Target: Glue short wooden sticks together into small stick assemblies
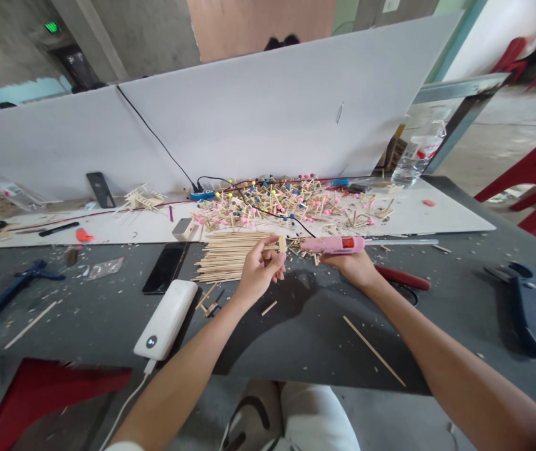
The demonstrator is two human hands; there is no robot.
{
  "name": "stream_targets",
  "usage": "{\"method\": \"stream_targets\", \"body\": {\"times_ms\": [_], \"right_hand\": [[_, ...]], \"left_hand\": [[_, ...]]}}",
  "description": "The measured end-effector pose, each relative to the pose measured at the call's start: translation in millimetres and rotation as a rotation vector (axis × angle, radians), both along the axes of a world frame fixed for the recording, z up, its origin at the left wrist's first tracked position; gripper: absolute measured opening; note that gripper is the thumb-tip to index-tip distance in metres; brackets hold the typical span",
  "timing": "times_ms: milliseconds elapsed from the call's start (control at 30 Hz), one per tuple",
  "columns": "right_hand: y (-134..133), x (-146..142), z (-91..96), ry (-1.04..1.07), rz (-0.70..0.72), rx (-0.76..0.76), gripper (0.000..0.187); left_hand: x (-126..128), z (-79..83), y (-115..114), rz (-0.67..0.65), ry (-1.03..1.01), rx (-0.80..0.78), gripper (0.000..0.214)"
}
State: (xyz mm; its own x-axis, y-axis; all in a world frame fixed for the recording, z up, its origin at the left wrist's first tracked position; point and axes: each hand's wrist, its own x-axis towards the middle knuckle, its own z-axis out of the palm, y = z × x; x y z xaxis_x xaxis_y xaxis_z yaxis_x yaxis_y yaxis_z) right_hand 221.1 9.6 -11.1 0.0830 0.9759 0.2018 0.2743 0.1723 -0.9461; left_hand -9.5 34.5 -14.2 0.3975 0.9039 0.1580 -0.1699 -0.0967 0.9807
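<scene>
The left grip (262,268) is closing its fingertips on a small pale wooden piece (282,244), which is standing with its longer side running roughly near to far in the view, just beyond the curled fingers. From the right, the right grip (353,265) is wrapping round the underside of a pink glue gun (331,245), whose long axis is running left to right, with its narrow front end pointing left, straight at the piece. So the wooden piece is lying directly left of the gun, nearly level with it and crosswise to its barrel; the left grip is holding it, and the right is waiting just beside. Whether the tip is touching the piece or hanging a little short of it, I cannot tell at this size. Both hands are working above the far part of the grey counter (305,360). Left of the piece, partly behind the left grip, a row of thin wooden sticks (223,257) is lying with its length running left to right, in line with the gun. On the far side, a heap of short sticks with coloured balls (268,203) is spreading over a white board (451,216).
</scene>
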Motion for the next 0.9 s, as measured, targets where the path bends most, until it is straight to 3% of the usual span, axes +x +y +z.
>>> {"method": "stream_targets", "body": {"times_ms": [267, 900], "right_hand": [[0.3, -1.3, 4.5, 0.038, 0.14, 0.062, 0.031], [4.2, 1.4, -1.5, 0.022, 0.087, 0.061, 0.037]], "left_hand": [[0.5, 1.6, -0.5, -0.008, 0.001, -0.006, 0.062], [0.6, 2.7, -1.8, -0.028, 0.009, -0.019, 0.061]]}}
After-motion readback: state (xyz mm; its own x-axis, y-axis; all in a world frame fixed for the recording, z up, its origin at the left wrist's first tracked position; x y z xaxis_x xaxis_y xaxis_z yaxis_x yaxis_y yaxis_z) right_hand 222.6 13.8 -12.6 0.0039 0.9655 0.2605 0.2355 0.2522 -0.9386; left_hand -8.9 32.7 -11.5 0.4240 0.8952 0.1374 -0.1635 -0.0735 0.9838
